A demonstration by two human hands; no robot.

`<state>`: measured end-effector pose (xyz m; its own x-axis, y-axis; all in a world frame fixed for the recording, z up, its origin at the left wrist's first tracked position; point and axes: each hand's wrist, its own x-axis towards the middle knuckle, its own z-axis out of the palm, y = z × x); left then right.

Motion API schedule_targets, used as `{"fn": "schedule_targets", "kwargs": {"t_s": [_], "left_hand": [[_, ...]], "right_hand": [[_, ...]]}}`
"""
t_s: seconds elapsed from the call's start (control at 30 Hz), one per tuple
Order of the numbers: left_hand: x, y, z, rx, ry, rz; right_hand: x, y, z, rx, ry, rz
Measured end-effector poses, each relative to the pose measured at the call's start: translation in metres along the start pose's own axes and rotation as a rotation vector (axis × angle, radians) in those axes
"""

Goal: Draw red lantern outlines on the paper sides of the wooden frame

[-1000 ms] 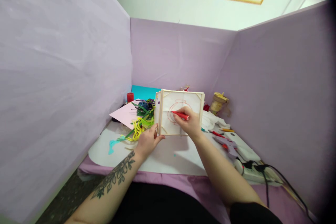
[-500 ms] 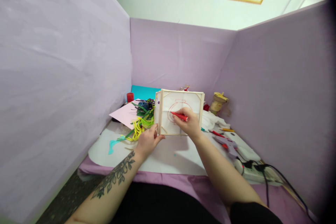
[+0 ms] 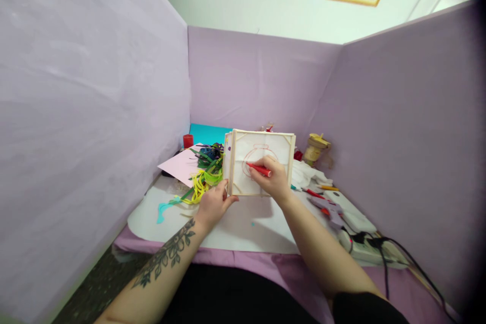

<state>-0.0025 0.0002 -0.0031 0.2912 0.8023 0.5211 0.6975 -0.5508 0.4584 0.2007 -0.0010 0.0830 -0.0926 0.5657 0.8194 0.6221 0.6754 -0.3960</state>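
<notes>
My left hand (image 3: pixel 214 204) grips the lower left corner of a box-like paper lantern (image 3: pixel 243 140) with a pale stick frame. White paper covers its front panel, and a red outline of a round shape with a small cap on top is drawn there. My right hand (image 3: pixel 274 178) is closed around a red marker (image 3: pixel 261 169). The marker's tip meets the paper at the left part of the round outline. My right fingers cover the lower right of the drawing. Coloured dots show on the lantern's narrow left side.
Yellow and green paper strips (image 3: pixel 201 182) lie left, near a pink sheet (image 3: pixel 180 166) and a red candle-like cylinder (image 3: pixel 188 140). On the right are a glue gun (image 3: pixel 328 208), pens, white tissue (image 3: pixel 306 174) and a power strip (image 3: pixel 391 253) with cables. Lilac walls enclose the table on three sides.
Almost nothing differs. The marker and my right hand have shifted very slightly at the left part of the outline; my left hand and the lantern stay in place.
</notes>
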Motion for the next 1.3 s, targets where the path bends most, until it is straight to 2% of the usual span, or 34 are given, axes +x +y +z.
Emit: {"fn": "schedule_targets", "kwargs": {"t_s": [0.4,0.6,0.7,0.8,0.97,1.03,1.13,1.3], "left_hand": [[0.0,0.001,-0.001,-0.014,-0.009,-0.015],[0.0,0.001,-0.002,-0.008,-0.024,-0.029],[0.0,0.001,-0.001,0.003,-0.019,-0.027],[0.0,0.0,-0.001,0.003,-0.017,-0.015],[0.0,-0.003,0.001,0.013,0.003,0.013],[0.0,-0.004,0.002,0.015,0.002,0.019],[0.0,-0.003,0.002,0.01,-0.005,0.017],[0.001,-0.001,0.001,0.006,-0.004,0.0]], "right_hand": [[-0.001,0.0,-0.001,0.031,-0.045,-0.038],[-0.014,0.007,-0.014,0.314,0.084,0.17],[-0.022,0.011,-0.018,0.341,0.011,0.16],[-0.031,0.011,-0.015,0.263,-0.026,0.103],[-0.05,0.011,0.001,0.163,0.143,0.174],[-0.053,0.009,0.005,0.127,0.172,0.17],[-0.047,0.004,0.005,0.115,0.178,0.166],[-0.017,-0.006,0.002,0.188,0.172,0.217]]}}
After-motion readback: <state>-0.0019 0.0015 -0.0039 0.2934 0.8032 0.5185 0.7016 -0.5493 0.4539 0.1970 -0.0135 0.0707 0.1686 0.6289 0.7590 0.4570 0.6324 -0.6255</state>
